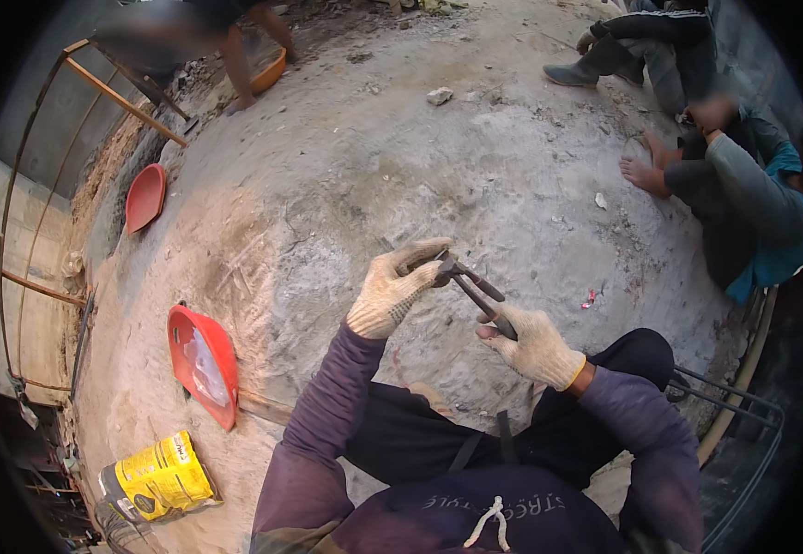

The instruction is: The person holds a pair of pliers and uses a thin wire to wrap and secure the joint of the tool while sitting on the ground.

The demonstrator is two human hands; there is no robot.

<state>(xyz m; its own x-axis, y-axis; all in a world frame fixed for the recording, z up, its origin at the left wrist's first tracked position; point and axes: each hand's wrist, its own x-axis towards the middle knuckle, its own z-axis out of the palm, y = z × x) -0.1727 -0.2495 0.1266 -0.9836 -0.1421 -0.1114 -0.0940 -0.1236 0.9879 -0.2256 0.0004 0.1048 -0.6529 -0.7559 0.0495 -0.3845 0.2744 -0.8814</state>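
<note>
My left hand (pixel 390 291), in a cream knit glove, is closed around the dark jaw end of a pair of pincers (pixel 467 287). Any small piece between the jaws is hidden by the fingers. One long handle of the pincers lies in the grip of my right hand (pixel 538 348), gloved the same way. The other handle shows beside it, a little apart. The tool slants from the jaws at upper left down to the right, above my crossed legs.
A red scoop-shaped pan (pixel 228 369) with a pale bag in it and a yellow-black packet (pixel 166 477) lie at left. Farther off rests another red pan (pixel 145 198). Two people sit at right; another stands at the far left by an orange basin (pixel 269 72). Metal bars (pixel 729 392) run near my right side.
</note>
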